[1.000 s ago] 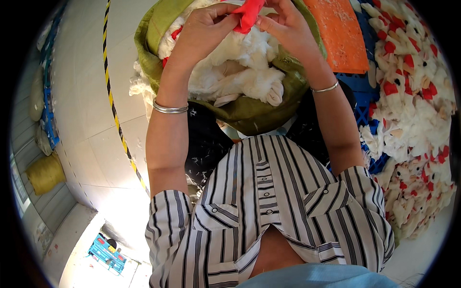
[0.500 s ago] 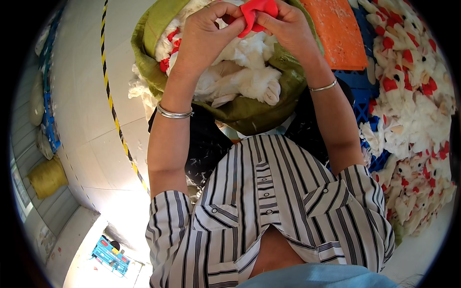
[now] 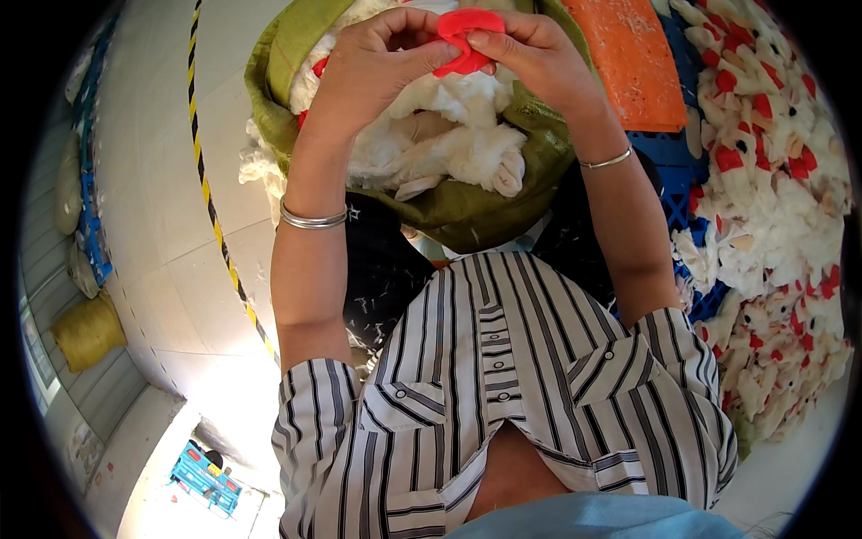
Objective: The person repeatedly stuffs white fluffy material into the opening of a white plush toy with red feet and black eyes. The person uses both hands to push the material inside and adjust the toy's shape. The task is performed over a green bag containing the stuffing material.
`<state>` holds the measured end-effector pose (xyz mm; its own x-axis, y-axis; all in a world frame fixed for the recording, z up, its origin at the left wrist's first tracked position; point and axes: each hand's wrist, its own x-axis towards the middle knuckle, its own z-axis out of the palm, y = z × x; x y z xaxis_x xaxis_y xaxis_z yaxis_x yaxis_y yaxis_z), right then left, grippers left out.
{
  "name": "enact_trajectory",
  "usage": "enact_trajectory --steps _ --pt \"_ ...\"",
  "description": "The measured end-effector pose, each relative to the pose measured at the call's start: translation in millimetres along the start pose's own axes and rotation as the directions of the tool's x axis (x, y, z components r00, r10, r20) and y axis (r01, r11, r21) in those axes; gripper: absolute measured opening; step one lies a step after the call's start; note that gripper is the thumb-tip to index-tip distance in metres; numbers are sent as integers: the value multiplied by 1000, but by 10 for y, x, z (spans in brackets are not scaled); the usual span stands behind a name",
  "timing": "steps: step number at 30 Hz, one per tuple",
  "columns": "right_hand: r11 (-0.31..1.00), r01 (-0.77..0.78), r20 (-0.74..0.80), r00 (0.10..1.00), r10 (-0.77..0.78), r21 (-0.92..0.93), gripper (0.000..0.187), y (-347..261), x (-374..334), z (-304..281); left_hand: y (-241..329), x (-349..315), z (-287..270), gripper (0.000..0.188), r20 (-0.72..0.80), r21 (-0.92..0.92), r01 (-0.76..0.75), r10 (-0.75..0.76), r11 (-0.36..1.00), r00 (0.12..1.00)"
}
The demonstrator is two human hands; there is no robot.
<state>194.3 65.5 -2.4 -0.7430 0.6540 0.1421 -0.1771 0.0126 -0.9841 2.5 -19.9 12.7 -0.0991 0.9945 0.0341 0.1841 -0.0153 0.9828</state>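
Note:
A small red fabric piece (image 3: 463, 59) is pinched between my two hands at the top of the view, with a fold or opening in its middle. My left hand (image 3: 375, 67) grips its left side between thumb and fingers. On its right side, the thumb of my right hand (image 3: 541, 61) presses against the cloth. Below them lies a green woven sack (image 3: 462, 235), its rim rolled down. White fluffy plush pieces (image 3: 467, 148) fill it, with bits of red among them. The fingertips behind the cloth are partly hidden.
To the right, a large heap of white plush pieces with red parts (image 3: 772, 193) lies beside a blue plastic crate (image 3: 669, 166). An orange board or slab (image 3: 628, 67) is at the upper right. Yellow-black tape (image 3: 208, 184) runs along the floor at left, past a yellow sack (image 3: 88, 332).
The red cloth has been turned and gathered into a rounder, folded shape. My left hand has shifted slightly left and down, and my right hand slightly down.

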Motion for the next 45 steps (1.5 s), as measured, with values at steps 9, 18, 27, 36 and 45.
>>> enact_trajectory --steps 9,18,27,36,45 --pt "1000 5 -359 933 -15 -28 10 -71 48 -175 190 56 -268 6 -294 -35 116 -121 993 948" --pt "980 162 -327 925 -192 -117 18 -79 79 374 27 -6 73 17 49 121 -19 13 992 999" --pt "989 62 -153 987 -41 133 38 -46 13 -96 321 -47 182 15 -53 313 -7 25 950 998" --pt "961 -29 -97 995 2 -276 24 8 42 -87 6 24 6 32 20 289 32 -40 957 999" --pt "999 11 -163 986 -20 -52 18 77 61 -82 97 10 -16 39 6 359 117 -127 926 992"
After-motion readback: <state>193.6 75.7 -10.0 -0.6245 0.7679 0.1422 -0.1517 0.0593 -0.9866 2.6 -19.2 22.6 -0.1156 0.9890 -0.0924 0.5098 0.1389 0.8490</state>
